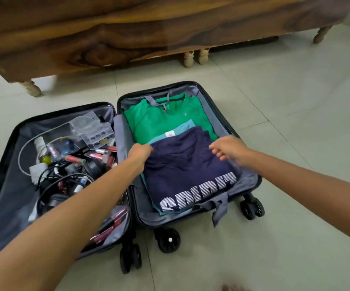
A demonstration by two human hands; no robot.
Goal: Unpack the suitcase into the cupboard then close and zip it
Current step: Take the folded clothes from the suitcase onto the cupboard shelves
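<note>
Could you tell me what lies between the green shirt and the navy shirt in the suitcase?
A folded teal garment with a small white label lies between the green shirt and the navy shirt, shown in the head view.

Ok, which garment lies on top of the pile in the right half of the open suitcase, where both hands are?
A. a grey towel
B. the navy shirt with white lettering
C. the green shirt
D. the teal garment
B: the navy shirt with white lettering lies over the teal garment and the green shirt, with the left hand gripping its edge and the right hand at its other side.
</note>
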